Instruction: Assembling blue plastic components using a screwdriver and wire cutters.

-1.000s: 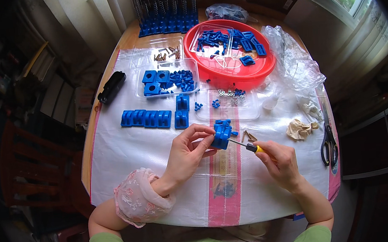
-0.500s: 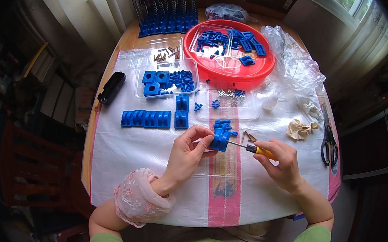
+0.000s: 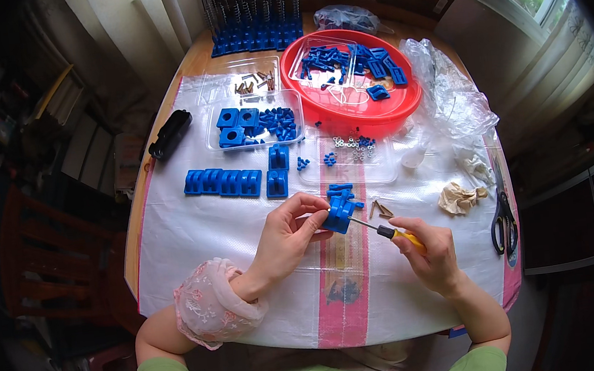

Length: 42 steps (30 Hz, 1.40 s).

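Note:
Between the thumb and fingers of my left hand is a blue plastic bracket, raised over the table. My right hand grips a screwdriver with a yellow and black handle. Its metal shaft points left and its tip meets the right side of the bracket; whether a screw sits there is too small to tell. Just beyond the bracket lie loose blue plastic pieces. A few brass-coloured screws rest to the right of them.
Blue brackets stand in a row at left. Behind are a clear tray of blue parts, a red basin and blue stands with springs. At right lie black scissors, crumpled paper and clear plastic bags.
The fingers of my right hand have shifted slightly on the screwdriver handle. The bracket in my left hand has barely moved.

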Tool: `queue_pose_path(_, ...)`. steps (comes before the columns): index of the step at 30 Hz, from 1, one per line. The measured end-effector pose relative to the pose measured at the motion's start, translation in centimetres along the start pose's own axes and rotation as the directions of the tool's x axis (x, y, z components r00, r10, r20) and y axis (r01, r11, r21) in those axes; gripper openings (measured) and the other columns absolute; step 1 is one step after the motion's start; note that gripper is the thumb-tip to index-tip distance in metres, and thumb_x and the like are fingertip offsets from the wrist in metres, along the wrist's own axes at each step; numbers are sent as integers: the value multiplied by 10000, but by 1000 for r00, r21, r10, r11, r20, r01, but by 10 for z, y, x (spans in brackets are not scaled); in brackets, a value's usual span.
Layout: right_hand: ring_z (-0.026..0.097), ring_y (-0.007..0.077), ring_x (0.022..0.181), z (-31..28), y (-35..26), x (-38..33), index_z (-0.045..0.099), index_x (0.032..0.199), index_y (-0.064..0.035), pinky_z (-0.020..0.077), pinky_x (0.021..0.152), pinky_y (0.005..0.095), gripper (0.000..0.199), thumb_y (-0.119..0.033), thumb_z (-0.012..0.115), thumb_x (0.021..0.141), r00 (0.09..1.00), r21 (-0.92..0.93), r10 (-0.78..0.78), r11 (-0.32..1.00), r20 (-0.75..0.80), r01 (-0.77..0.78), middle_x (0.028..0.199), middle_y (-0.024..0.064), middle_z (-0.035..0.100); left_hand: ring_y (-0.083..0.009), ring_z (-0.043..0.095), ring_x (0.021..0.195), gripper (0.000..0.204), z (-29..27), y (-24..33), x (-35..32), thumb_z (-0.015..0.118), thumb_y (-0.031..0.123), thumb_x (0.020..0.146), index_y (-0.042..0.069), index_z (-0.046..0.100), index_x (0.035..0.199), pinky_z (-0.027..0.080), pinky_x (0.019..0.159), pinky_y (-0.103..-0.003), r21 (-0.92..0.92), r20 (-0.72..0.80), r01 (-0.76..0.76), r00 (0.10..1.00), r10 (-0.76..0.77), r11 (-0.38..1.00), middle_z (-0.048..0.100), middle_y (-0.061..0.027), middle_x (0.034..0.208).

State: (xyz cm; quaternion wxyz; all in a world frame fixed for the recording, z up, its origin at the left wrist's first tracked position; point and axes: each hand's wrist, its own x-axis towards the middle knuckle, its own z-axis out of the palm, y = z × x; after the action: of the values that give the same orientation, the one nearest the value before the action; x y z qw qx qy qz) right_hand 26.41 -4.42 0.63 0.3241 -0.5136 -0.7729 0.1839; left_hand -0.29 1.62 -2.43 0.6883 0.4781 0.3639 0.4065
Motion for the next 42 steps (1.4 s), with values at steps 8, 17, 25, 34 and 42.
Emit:
queue_pose_path(8,677,256,637,5,2,4,641,1023,-27,506,540,345,312,-56,843,786,986,48,-110,992,-127,117,777,108,647,-137,686,1022,137,0,0,1,591,115,1039,36,611,1150,621,882,-304,8,7,3,1000,-3,1000,667,-67,1096)
queue_pose_path(17,657,232,593,3,2,3,664,966,-10,487,521,327,235,-84,826,813,991,-12,-102,995,-84,101,753,104,664,-129,684,994,120,0,0,1,589,115,1041,40,599,1135,621,878,-318,11,5,-5,1000,4,1000,685,-58,1051)
queue_pose_path(25,645,208,562,0,2,3,671,982,-10,474,514,319,191,-131,777,880,996,-57,-85,995,-29,83,773,88,686,-136,680,1011,114,-1,-2,2,591,115,1039,50,599,1133,622,882,-324,8,-1,-5,1000,5,1000,680,-67,1071)
queue_pose_path(34,642,206,557,1,6,-1,682,987,-27,475,516,319,164,-146,759,904,995,10,88,996,38,-89,758,112,684,-139,682,1012,106,1,1,2,591,85,1033,62,598,1136,626,883,-325,-2,2,-15,1000,15,1000,674,-62,1078)
queue_pose_path(42,689,261,639,2,2,2,669,1002,-20,510,559,335,216,-120,800,863,998,31,18,999,-56,-16,798,128,698,-146,687,1023,114,6,-1,-2,588,83,1035,6,590,1119,611,910,-305,-62,32,20,999,-18,998,674,-66,1080)
